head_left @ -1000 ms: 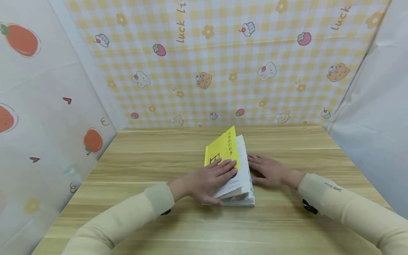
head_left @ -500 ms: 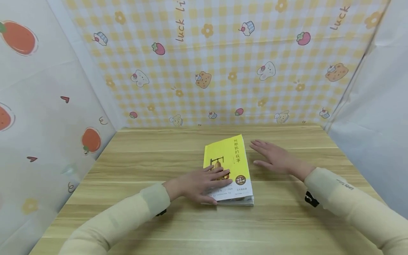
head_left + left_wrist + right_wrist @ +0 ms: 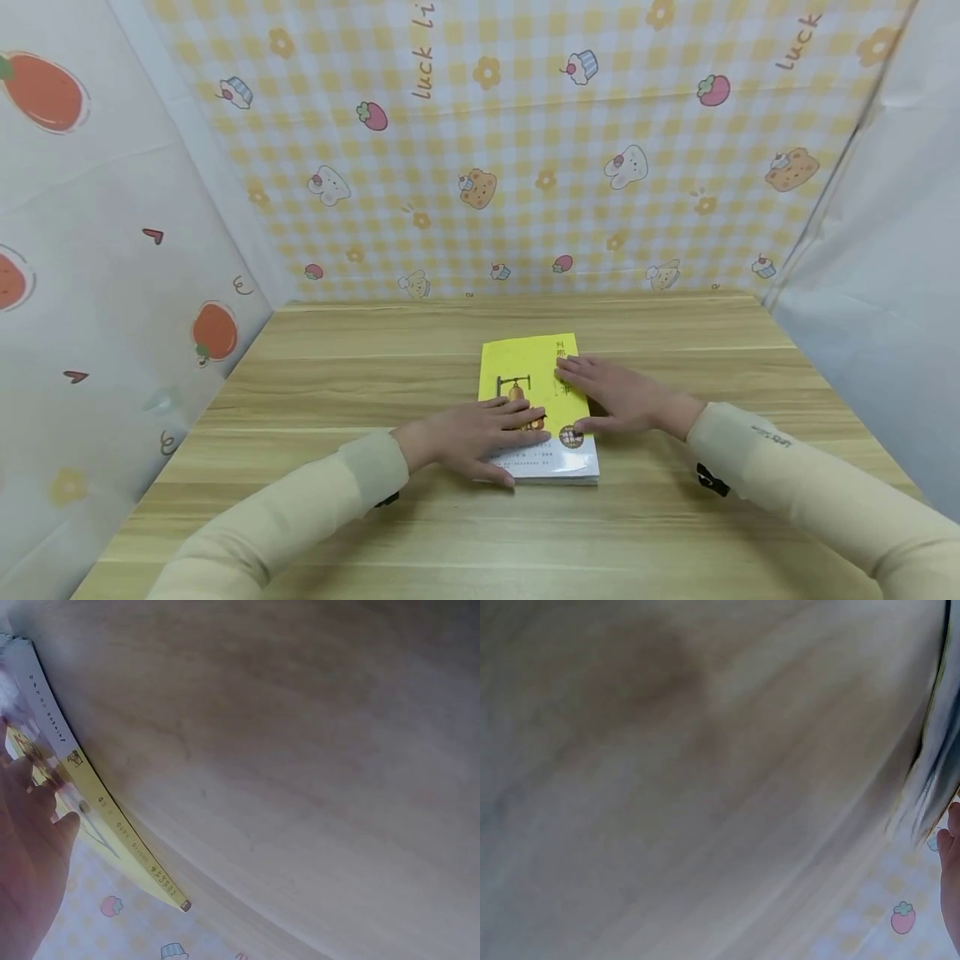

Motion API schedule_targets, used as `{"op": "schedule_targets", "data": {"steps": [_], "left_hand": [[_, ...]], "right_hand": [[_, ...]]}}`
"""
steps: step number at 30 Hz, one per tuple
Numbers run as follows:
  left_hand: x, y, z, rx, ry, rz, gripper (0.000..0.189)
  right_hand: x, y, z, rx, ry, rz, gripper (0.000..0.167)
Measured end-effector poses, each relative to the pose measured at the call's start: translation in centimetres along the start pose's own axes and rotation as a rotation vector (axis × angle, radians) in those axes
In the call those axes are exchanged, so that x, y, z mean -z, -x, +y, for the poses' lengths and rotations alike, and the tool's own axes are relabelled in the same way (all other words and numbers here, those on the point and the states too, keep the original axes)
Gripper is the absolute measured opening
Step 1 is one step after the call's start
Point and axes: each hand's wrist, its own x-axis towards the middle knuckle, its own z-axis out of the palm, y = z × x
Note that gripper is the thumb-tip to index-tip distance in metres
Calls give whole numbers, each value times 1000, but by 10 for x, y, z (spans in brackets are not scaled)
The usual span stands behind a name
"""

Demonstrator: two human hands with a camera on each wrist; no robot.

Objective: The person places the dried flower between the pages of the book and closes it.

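A book (image 3: 525, 358) with a yellow and white cover lies closed on the wooden table, its front cover up. Its spine (image 3: 101, 795) faces left and shows in the left wrist view. My left hand (image 3: 480, 437) rests on the lower left of the cover with fingers extended, hiding part of the printed picture. On the right side of the cover lies my right hand (image 3: 622, 396), fingers straight, covering part of the title. The right wrist view shows the page edges (image 3: 937, 765) and only a bit of that hand.
The wooden table (image 3: 360, 375) extends around the book. Behind it hangs a yellow checked cloth (image 3: 525, 150) with cartoon prints. Pale cloth walls (image 3: 112, 208) stand on the left and right.
The cover, raised at its right side a second ago, has come down flat. My right hand lifted away to the right, then came onto the cover. My left hand stayed on the book.
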Motion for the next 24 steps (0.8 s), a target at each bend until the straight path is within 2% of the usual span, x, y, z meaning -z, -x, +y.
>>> {"op": "schedule_targets", "data": {"steps": [15,24], "left_hand": [[-5,-2,-3,1,-24,-27,79],[-7,-2,-4,-9,-47,-23,79]], "right_hand": [[-11,-1,1,-34,24,-103,92],[-13,0,1,-11,28,-111,88]]}}
